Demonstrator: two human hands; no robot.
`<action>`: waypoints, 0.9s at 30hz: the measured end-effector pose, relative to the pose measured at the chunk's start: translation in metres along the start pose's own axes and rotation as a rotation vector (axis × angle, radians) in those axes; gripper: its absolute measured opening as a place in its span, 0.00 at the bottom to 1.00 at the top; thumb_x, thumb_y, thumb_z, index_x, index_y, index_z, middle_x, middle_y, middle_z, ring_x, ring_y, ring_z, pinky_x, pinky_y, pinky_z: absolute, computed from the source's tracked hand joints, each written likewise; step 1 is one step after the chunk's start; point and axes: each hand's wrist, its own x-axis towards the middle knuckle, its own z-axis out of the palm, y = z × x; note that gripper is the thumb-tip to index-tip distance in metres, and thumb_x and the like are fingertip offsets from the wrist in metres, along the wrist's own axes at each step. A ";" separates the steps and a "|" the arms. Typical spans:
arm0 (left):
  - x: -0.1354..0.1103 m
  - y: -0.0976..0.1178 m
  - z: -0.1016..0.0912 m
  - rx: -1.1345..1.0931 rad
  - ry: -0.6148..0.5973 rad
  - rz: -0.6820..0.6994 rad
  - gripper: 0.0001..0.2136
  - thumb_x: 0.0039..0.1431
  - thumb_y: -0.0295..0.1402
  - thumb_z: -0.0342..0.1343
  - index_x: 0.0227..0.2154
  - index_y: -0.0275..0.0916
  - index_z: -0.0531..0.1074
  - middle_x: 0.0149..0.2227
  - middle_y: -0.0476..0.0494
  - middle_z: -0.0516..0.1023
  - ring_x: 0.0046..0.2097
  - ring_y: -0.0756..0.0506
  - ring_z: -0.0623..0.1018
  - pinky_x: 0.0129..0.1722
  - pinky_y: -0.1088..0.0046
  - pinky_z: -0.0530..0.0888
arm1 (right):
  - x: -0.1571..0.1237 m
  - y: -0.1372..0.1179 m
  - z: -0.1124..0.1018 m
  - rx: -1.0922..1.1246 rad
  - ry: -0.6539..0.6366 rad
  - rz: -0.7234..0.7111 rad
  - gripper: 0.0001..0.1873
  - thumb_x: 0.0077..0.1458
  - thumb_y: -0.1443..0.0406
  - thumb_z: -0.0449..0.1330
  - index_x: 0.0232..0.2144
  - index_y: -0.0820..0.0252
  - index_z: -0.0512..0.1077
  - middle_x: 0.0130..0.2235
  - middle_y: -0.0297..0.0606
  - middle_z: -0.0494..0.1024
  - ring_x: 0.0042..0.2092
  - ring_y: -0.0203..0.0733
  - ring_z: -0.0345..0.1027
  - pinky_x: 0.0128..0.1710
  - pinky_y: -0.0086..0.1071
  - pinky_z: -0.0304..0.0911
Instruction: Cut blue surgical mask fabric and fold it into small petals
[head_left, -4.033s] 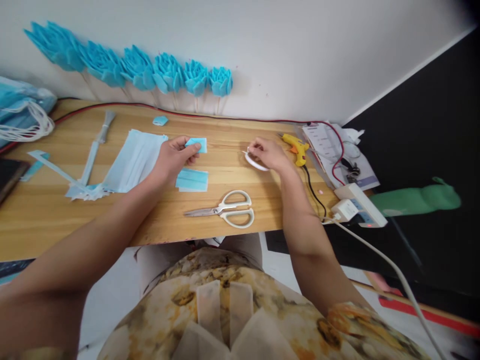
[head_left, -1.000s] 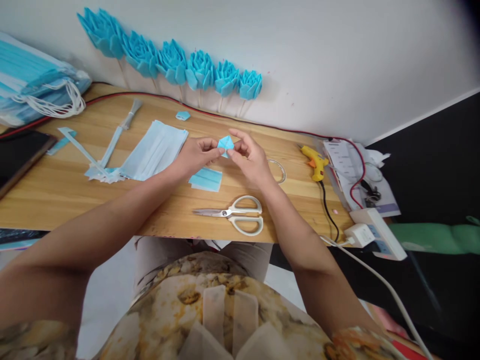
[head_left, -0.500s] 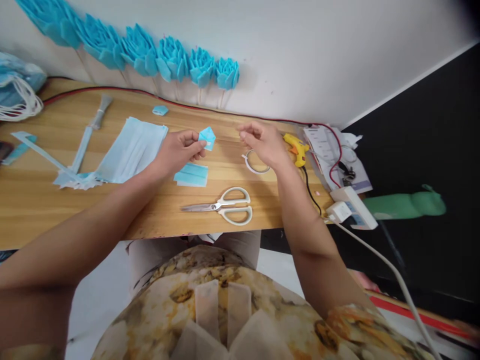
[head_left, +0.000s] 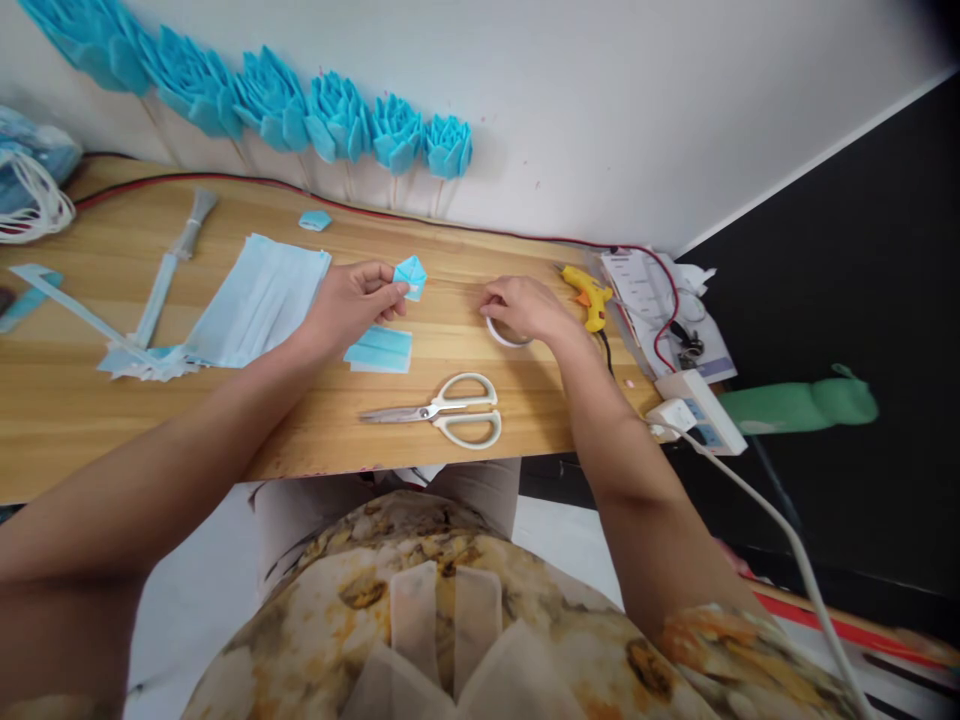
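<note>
My left hand (head_left: 365,292) pinches a small folded piece of blue mask fabric (head_left: 411,277), shaped like a pentagon with a pale strip at its lower edge. My right hand (head_left: 521,305) reaches down over a narrow white roll of tape (head_left: 504,335), its bent fingers at the roll's upper left edge. The hand covers part of the roll. Below my left hand lie cut blue fabric rectangles (head_left: 381,350). White-handled scissors (head_left: 442,411) rest nearer the table's front edge. Another folded blue piece (head_left: 314,220) lies farther back.
Stacked blue masks (head_left: 259,300) and cut strips (head_left: 154,310) lie left. Blue fabric flowers (head_left: 337,118) on sticks lean along the wall. A yellow glue gun (head_left: 590,298), papers (head_left: 637,280), a power strip (head_left: 703,410) and a green bottle (head_left: 799,405) are on the right.
My right hand has come down onto the roll of tape from just above it. My left hand keeps its pinch on the folded piece. The view has shifted slightly.
</note>
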 end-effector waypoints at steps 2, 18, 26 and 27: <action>0.000 0.000 0.000 -0.002 -0.003 -0.002 0.07 0.56 0.32 0.66 0.28 0.37 0.73 0.23 0.50 0.77 0.24 0.53 0.72 0.27 0.79 0.71 | 0.000 0.001 -0.001 0.016 -0.017 -0.007 0.06 0.58 0.67 0.64 0.35 0.56 0.83 0.39 0.39 0.85 0.36 0.44 0.72 0.34 0.35 0.55; 0.002 -0.005 -0.002 0.066 -0.009 0.001 0.08 0.59 0.33 0.63 0.27 0.38 0.72 0.24 0.49 0.77 0.24 0.52 0.72 0.29 0.76 0.71 | -0.009 0.002 -0.011 -0.094 -0.085 -0.136 0.14 0.67 0.63 0.56 0.36 0.62 0.80 0.42 0.46 0.81 0.41 0.47 0.71 0.40 0.37 0.56; 0.002 -0.003 -0.002 0.027 0.006 -0.022 0.05 0.57 0.32 0.63 0.27 0.39 0.74 0.25 0.49 0.78 0.25 0.52 0.71 0.29 0.76 0.70 | -0.003 0.011 -0.008 0.026 -0.146 -0.178 0.06 0.60 0.66 0.62 0.32 0.59 0.79 0.38 0.41 0.81 0.42 0.46 0.71 0.41 0.36 0.58; 0.002 -0.003 -0.002 0.023 0.008 -0.022 0.05 0.56 0.32 0.63 0.27 0.39 0.74 0.25 0.49 0.78 0.25 0.52 0.71 0.29 0.76 0.70 | -0.003 0.012 -0.006 0.051 -0.134 -0.185 0.06 0.59 0.66 0.62 0.31 0.59 0.79 0.38 0.41 0.81 0.42 0.46 0.71 0.42 0.36 0.58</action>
